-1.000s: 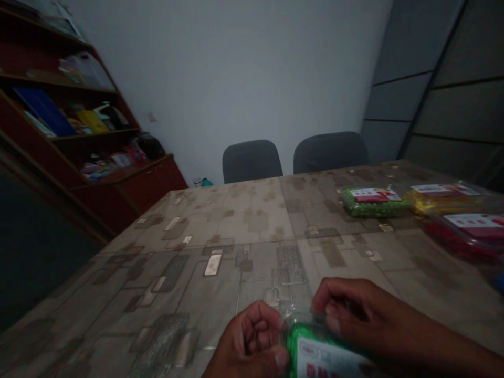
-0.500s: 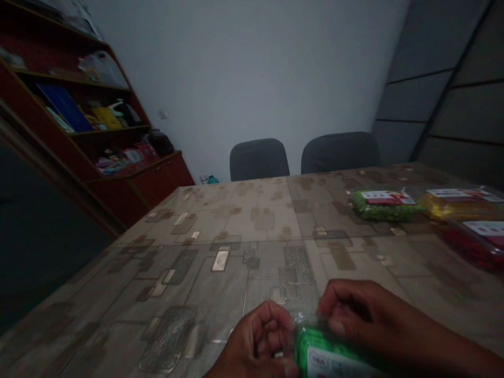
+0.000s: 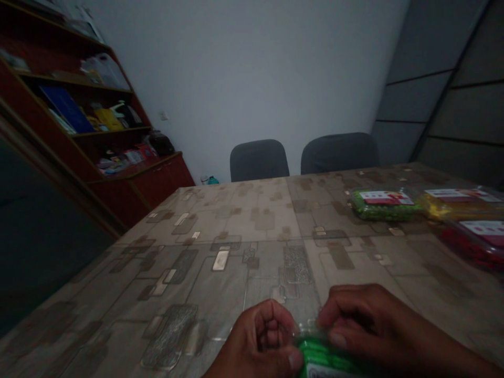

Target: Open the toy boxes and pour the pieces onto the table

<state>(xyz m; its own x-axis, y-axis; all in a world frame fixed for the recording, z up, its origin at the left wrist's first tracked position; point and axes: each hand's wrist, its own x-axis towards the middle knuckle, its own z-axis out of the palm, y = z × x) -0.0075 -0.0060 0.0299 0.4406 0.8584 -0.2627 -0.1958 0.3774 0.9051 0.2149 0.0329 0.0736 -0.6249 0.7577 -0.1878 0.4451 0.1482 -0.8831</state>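
- the green clamshell pack sits at the near edge of the surface, right at the bottom of the view and half cut off, with a hand on each side of it
- left hand: grip curled in tight, thumb pressed onto the pack's left corner, pinching the clear rim
- right hand: fingers folded down over the far rim, pinching that too
- my guess on handling: thin clear plastic, light and a bit slick. It probably flexes if you squeeze the middle, so the lid could pop or the shell could crumple
- the stuff inside looks like small loose green pieces, so I'd expect it to shift around and spill if the pack tips while open
- the best hold is probably the stiffer rim and corners, not the flat labelled top
- well apart on the right: a far green pack, a yellow pack just beside it, and a red pack nearer
- it's pretty dim, so I can't make out the label text
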